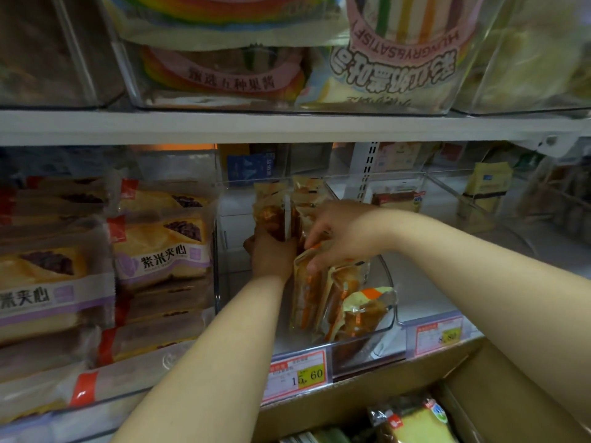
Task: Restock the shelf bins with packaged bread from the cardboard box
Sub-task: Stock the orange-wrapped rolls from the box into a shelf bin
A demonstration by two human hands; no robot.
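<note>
Both hands are in the clear bin [394, 295] on the shelf [422, 292]. The left hand [271, 255] is curled round the base of the rear packs [271, 206], propping them upright near the bin's back edge. The right hand [345, 235] pinches the top of the front packs [311, 289], fingertips curled over the wrapper.

Risks, as I judge them:
- The leaning pack [367, 310] in the bin's front right corner sits against the low rim. A nudge from the right wrist could tip it over the edge, toward the cardboard box [351, 394].
- The rear packs could flop forward if the left hand lets go before the row is filled tight.
- Soft bread, so a hard pinch may crush it.

Counts:
- Rear packs: two.
- Front packs: about two, plus the one leaning; blur makes this uncertain.
- Price tags [297, 372]: two along the shelf's front edge.
- Box: one, with one yellow pack [415, 422] plain to see; others are cut off.
</note>
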